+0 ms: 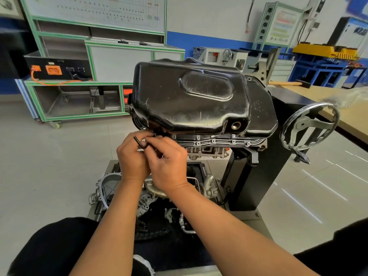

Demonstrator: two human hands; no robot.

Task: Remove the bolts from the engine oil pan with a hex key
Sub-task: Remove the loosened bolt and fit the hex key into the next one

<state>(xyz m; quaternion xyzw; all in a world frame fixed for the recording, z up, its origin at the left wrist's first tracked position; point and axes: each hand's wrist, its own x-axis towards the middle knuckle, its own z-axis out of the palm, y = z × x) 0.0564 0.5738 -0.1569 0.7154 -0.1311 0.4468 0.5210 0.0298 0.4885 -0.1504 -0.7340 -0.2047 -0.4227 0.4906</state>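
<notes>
left hand (132, 162) and right hand (169, 166) pinch the hex key (140, 143) at the oil pan (189, 96) near-left corner, shaft aimed right at the corner bolt (154, 134); 4 flange bolts (213, 141) lie rightward.

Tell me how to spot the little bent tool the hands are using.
Find the big black oil pan in the middle; at its near left corner the left hand and right hand meet. The hex key pokes up between them. It is a thin black L-shaped bar, unlike the shiny round bolts along the pan's edge.
</notes>
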